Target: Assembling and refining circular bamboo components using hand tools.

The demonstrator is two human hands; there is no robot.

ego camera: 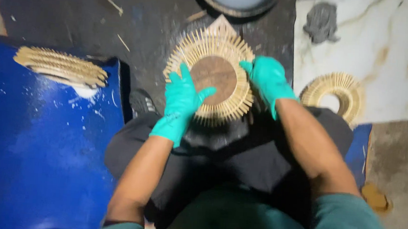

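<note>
A round sunburst piece of thin wooden sticks (pixel 213 46) with a brown disc (pixel 214 72) in its middle is held over my lap. My left hand (pixel 182 101), in a green glove, grips its lower left edge, the thumb resting on the disc. At the piece's right edge is my right hand (pixel 267 78), also gloved green, gripping the rim. A small pointed wooden part (pixel 222 25) sticks out at the top of the piece.
A blue barrel (pixel 37 142) at the left carries a stack of similar stick rings (pixel 60 66). On the white marble slab (pixel 387 50) at the right lie another stick ring (pixel 337 92) and a grey lump (pixel 321 22). A round bucket rim (pixel 236 3) shows at the top.
</note>
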